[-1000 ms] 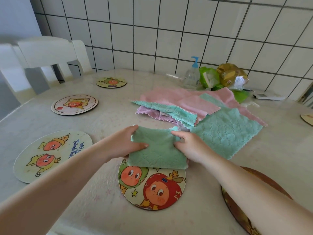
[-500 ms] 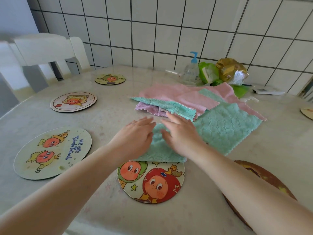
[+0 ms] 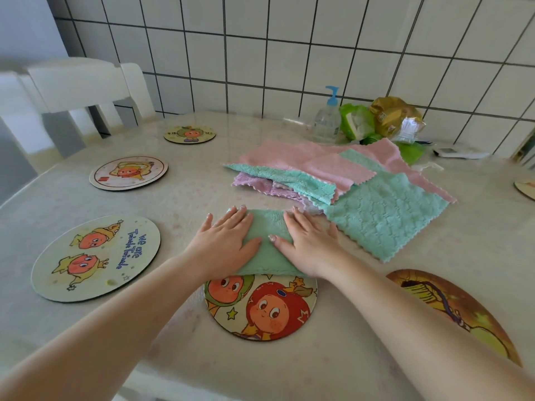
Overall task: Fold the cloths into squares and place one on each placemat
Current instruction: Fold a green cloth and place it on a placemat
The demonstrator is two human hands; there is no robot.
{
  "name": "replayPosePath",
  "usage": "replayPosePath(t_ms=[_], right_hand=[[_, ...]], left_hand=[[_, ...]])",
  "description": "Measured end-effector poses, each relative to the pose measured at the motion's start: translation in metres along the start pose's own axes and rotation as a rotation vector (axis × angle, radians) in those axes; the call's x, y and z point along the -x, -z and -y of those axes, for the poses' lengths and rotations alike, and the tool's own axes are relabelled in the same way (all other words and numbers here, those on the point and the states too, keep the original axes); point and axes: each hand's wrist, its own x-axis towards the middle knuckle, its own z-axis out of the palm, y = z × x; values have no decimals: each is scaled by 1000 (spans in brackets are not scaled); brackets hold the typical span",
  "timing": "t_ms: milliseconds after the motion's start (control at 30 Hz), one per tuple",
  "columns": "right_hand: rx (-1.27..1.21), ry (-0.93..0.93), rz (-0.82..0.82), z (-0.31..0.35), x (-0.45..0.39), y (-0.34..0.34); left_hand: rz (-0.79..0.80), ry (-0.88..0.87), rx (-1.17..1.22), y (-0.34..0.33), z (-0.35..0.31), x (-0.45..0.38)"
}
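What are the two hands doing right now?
Left hand: open, flat on the folded green cloth.
Right hand: open, flat on it too.

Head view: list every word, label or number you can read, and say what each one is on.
"we are": left placemat, in blue.
"Twinkle Twinkle": same placemat, second line; a likely reading, as the script is loose.
Gold bag: print too blurred to read.
Pump bottle: label too small to read.
Far placemat: red mark, unreadable.
Nothing else carries text.
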Motion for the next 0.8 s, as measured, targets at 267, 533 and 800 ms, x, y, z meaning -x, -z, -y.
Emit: replayPosePath(t_ms=[267, 533, 800], right_hand=[[-288, -2, -189, -24, 19, 22], [-514, 14, -86, -22, 29, 25], [-866, 56, -237, -13, 17, 21]], left_hand=[[-124, 67, 97, 10, 14, 18], [-107, 100, 438, 16, 14, 40], [-268, 115, 787, 19, 10, 27]])
